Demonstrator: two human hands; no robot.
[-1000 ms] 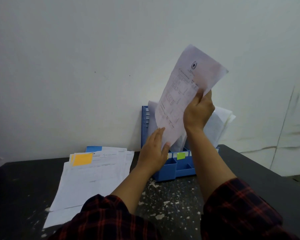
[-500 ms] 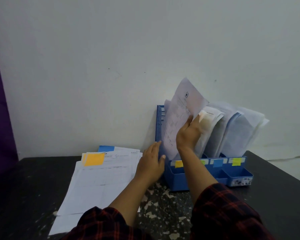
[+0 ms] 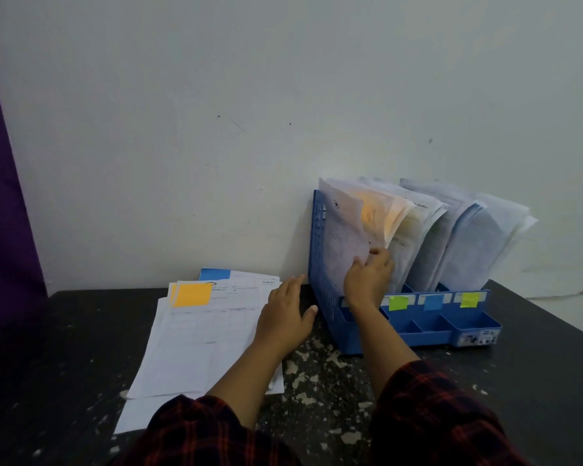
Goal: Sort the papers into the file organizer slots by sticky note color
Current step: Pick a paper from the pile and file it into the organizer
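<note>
A blue file organizer [image 3: 320,264] stands against the wall, its slots full of upright papers and marked in front by green [image 3: 398,303], blue [image 3: 433,302] and yellow-green [image 3: 470,300] sticky notes. My right hand [image 3: 369,279] pinches a printed sheet [image 3: 342,240] that stands in the leftmost slot. My left hand [image 3: 286,317] lies flat with straight fingers on the right edge of a paper stack [image 3: 199,344] on the table. An orange sticky note [image 3: 192,295] tops the stack; a blue note [image 3: 215,274] peeks out behind it.
The dark speckled table [image 3: 334,391] runs from the wall toward me. A purple surface [image 3: 0,213] borders the left side. The organizer's low front tray [image 3: 435,326] has small open compartments. The white wall [image 3: 249,112] is directly behind everything.
My right hand has brought the sheet down from the air into the leftmost slot. My left hand dropped from the sheet's lower edge onto the paper stack.
</note>
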